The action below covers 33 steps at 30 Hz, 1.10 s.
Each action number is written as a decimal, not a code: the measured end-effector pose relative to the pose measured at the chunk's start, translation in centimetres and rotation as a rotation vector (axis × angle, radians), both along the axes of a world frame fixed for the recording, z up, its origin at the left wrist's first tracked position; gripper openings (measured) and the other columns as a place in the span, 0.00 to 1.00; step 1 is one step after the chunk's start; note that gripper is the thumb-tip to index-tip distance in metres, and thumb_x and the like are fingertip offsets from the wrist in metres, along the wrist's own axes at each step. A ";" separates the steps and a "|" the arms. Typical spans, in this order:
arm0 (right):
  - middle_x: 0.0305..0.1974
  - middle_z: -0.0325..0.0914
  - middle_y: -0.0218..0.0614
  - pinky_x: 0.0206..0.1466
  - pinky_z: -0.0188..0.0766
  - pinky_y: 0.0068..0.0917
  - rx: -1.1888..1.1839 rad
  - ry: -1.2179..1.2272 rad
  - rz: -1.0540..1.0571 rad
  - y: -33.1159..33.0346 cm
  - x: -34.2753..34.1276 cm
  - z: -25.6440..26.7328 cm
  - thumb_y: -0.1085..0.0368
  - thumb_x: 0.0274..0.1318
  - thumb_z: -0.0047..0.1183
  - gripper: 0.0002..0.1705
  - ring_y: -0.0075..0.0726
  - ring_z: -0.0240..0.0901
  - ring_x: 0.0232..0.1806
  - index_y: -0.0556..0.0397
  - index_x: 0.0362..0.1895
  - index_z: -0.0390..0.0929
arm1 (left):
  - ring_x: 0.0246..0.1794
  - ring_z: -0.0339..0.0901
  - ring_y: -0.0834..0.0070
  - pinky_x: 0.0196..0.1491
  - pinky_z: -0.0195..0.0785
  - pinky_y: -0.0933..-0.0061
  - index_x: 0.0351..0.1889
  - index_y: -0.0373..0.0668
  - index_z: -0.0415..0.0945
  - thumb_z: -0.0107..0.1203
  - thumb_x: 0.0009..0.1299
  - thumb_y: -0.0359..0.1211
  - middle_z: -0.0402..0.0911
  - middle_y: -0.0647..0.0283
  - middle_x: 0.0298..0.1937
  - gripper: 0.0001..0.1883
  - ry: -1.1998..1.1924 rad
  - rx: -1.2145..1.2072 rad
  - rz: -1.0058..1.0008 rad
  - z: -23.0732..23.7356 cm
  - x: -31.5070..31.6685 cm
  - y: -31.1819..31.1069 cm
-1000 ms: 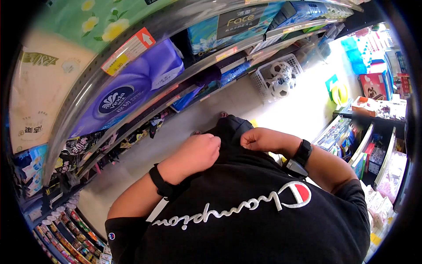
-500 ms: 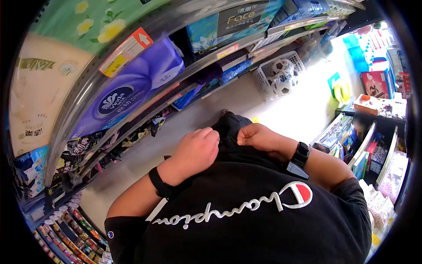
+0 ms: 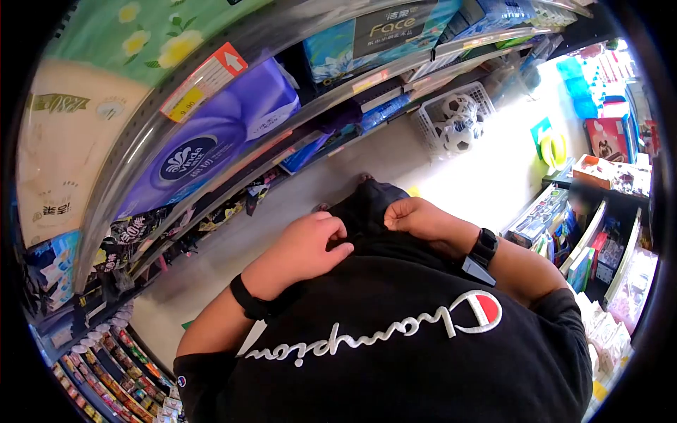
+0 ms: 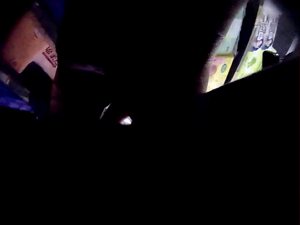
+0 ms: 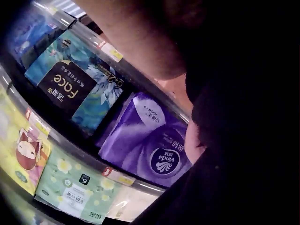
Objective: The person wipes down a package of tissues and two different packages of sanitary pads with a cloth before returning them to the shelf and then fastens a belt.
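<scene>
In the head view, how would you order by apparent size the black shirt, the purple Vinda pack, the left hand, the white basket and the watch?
Largest to smallest:
1. black shirt
2. purple Vinda pack
3. left hand and white basket: too alike to rank
4. watch

"What do we have along the shelves (image 3: 109,173)?"

"We see a purple Vinda pack (image 3: 236,123) beside a blue Face pack (image 3: 331,56), with a red, white and yellow price tag (image 3: 204,83) on a front edge."

"And near those?"

"We find a green pack (image 3: 151,42) printed with pale yellow flowers, alongside a beige pack (image 3: 63,166)."

"What have we on the floor (image 3: 300,194)?"

"We spot a white lattice basket (image 3: 427,127) with black-and-white footballs (image 3: 458,141) inside."
</scene>
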State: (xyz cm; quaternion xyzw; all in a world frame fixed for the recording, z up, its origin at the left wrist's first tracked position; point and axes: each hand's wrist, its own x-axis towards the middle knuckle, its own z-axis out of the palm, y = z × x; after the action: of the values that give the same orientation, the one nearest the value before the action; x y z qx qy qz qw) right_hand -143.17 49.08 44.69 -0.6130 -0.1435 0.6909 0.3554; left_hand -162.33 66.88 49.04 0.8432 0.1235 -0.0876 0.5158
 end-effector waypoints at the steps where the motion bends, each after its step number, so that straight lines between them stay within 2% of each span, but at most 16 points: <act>1: 0.28 0.78 0.26 0.38 0.69 0.20 0.001 0.026 -0.021 0.0 0.1 -0.1 0.69 0.56 0.57 0.04 0.20 0.71 0.31 0.55 0.30 0.80 | 0.33 0.77 0.58 0.37 0.70 0.63 0.33 0.39 0.76 0.58 0.62 0.30 0.77 0.55 0.31 0.06 0.050 -0.048 0.022 0.0 -0.1 -0.1; 5: 0.28 0.78 0.26 0.36 0.69 0.20 -0.017 0.036 -0.008 0.5 0.0 1.0 0.69 0.57 0.56 0.03 0.20 0.70 0.30 0.55 0.30 0.80 | 0.34 0.77 0.56 0.36 0.70 0.62 0.34 0.39 0.77 0.58 0.63 0.32 0.78 0.54 0.31 0.07 0.126 -0.020 -0.029 -1.0 0.9 -0.5; 7: 0.28 0.77 0.25 0.35 0.68 0.21 -0.016 0.067 -0.005 0.4 0.1 0.8 0.69 0.57 0.56 0.04 0.20 0.70 0.29 0.55 0.30 0.79 | 0.36 0.77 0.54 0.35 0.69 0.59 0.33 0.40 0.77 0.58 0.64 0.35 0.78 0.55 0.32 0.08 0.052 0.194 -0.059 -1.3 1.3 -0.6; 11: 0.26 0.76 0.23 0.33 0.67 0.23 0.046 0.070 0.030 0.0 0.5 0.4 0.67 0.58 0.57 0.06 0.18 0.69 0.28 0.55 0.29 0.79 | 0.37 0.77 0.54 0.36 0.69 0.56 0.31 0.42 0.77 0.57 0.64 0.37 0.79 0.57 0.31 0.08 0.015 0.306 -0.031 -0.7 1.4 -1.0; 13: 0.24 0.76 0.23 0.32 0.66 0.21 0.069 -0.139 0.324 0.5 1.6 1.2 0.64 0.60 0.56 0.08 0.20 0.69 0.25 0.54 0.30 0.78 | 0.36 0.77 0.56 0.36 0.70 0.56 0.28 0.43 0.75 0.57 0.63 0.35 0.77 0.59 0.29 0.07 -0.051 0.432 -0.062 -0.5 1.9 -1.2; 14: 0.24 0.76 0.23 0.32 0.66 0.21 0.067 -0.140 0.319 0.7 2.0 1.5 0.64 0.60 0.56 0.08 0.20 0.69 0.25 0.54 0.30 0.78 | 0.36 0.77 0.56 0.36 0.70 0.56 0.28 0.43 0.75 0.57 0.63 0.35 0.77 0.59 0.29 0.07 -0.054 0.431 -0.067 -0.5 2.2 -1.3; 16: 0.23 0.77 0.31 0.34 0.69 0.29 0.159 -0.551 0.538 1.1 2.6 2.5 0.61 0.58 0.57 0.10 0.32 0.73 0.24 0.55 0.30 0.79 | 0.35 0.77 0.57 0.36 0.71 0.57 0.26 0.44 0.75 0.57 0.62 0.33 0.76 0.60 0.28 0.06 -0.118 0.463 -0.099 -0.8 2.8 -1.5; 17: 0.24 0.77 0.36 0.37 0.71 0.33 0.111 -0.683 0.502 1.4 2.5 3.4 0.59 0.55 0.58 0.12 0.40 0.74 0.27 0.55 0.32 0.80 | 0.35 0.77 0.57 0.36 0.71 0.57 0.26 0.44 0.75 0.57 0.62 0.33 0.76 0.60 0.28 0.06 -0.120 0.463 -0.104 -1.0 3.0 -1.6; 20: 0.32 0.78 0.39 0.44 0.70 0.33 0.302 -0.595 0.342 1.3 2.7 3.0 0.59 0.54 0.60 0.13 0.41 0.75 0.37 0.56 0.35 0.81 | 0.34 0.76 0.58 0.35 0.71 0.58 0.26 0.44 0.74 0.58 0.59 0.31 0.75 0.60 0.27 0.04 -0.213 0.479 -0.123 -1.2 3.7 -2.0; 21: 0.32 0.78 0.39 0.44 0.70 0.33 0.301 -0.594 0.337 1.2 2.5 2.8 0.59 0.54 0.60 0.13 0.41 0.75 0.37 0.56 0.35 0.81 | 0.33 0.76 0.58 0.35 0.70 0.59 0.26 0.43 0.74 0.58 0.57 0.31 0.75 0.60 0.27 0.04 -0.245 0.479 -0.149 -1.2 3.9 -2.1; 23: 0.35 0.79 0.44 0.45 0.70 0.41 0.602 -0.519 0.309 1.5 1.9 2.4 0.57 0.49 0.63 0.15 0.49 0.75 0.39 0.57 0.34 0.81 | 0.33 0.75 0.58 0.36 0.70 0.59 0.26 0.43 0.74 0.58 0.56 0.31 0.75 0.60 0.27 0.04 -0.275 0.476 -0.177 -0.8 4.2 -2.2; 25: 0.35 0.78 0.45 0.47 0.69 0.40 0.687 -0.556 0.334 1.8 1.2 1.9 0.58 0.48 0.64 0.16 0.49 0.74 0.40 0.58 0.34 0.81 | 0.32 0.74 0.58 0.36 0.70 0.59 0.26 0.43 0.74 0.58 0.54 0.30 0.74 0.59 0.27 0.05 -0.477 0.508 -0.278 0.2 4.5 -2.2; 27: 0.34 0.76 0.45 0.46 0.69 0.38 0.821 -0.660 0.321 2.3 0.4 1.0 0.59 0.47 0.63 0.15 0.50 0.73 0.39 0.60 0.32 0.80 | 0.32 0.74 0.58 0.36 0.69 0.58 0.27 0.43 0.74 0.59 0.55 0.31 0.74 0.59 0.26 0.06 -0.474 0.528 -0.271 -0.6 4.2 -1.8; 29: 0.34 0.76 0.46 0.45 0.69 0.38 0.770 -0.557 0.370 3.0 0.6 0.9 0.60 0.46 0.63 0.14 0.49 0.73 0.39 0.60 0.31 0.80 | 0.32 0.74 0.59 0.37 0.69 0.58 0.27 0.43 0.74 0.59 0.56 0.32 0.73 0.59 0.26 0.06 -0.467 0.547 -0.272 -1.2 3.7 -1.6; 30: 0.33 0.75 0.46 0.44 0.69 0.37 0.720 -0.455 0.423 3.4 0.7 1.0 0.61 0.46 0.63 0.14 0.48 0.73 0.38 0.60 0.29 0.80 | 0.31 0.75 0.59 0.36 0.69 0.58 0.27 0.42 0.74 0.59 0.57 0.33 0.75 0.59 0.27 0.06 -0.382 0.501 -0.185 -1.3 3.3 -1.6; 33: 0.34 0.75 0.43 0.42 0.70 0.38 0.747 -0.576 0.572 4.5 0.5 2.4 0.61 0.47 0.58 0.12 0.48 0.74 0.38 0.59 0.29 0.81 | 0.29 0.75 0.58 0.34 0.69 0.59 0.29 0.40 0.76 0.59 0.60 0.34 0.77 0.58 0.28 0.08 -0.155 0.402 -0.094 -0.9 2.5 -1.5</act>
State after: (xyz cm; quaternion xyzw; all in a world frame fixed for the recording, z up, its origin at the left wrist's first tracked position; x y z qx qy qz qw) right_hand -142.67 53.62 47.05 -0.5461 -0.6312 0.4662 0.2931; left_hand -159.81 65.38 48.10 0.9382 0.0591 -0.0201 0.3404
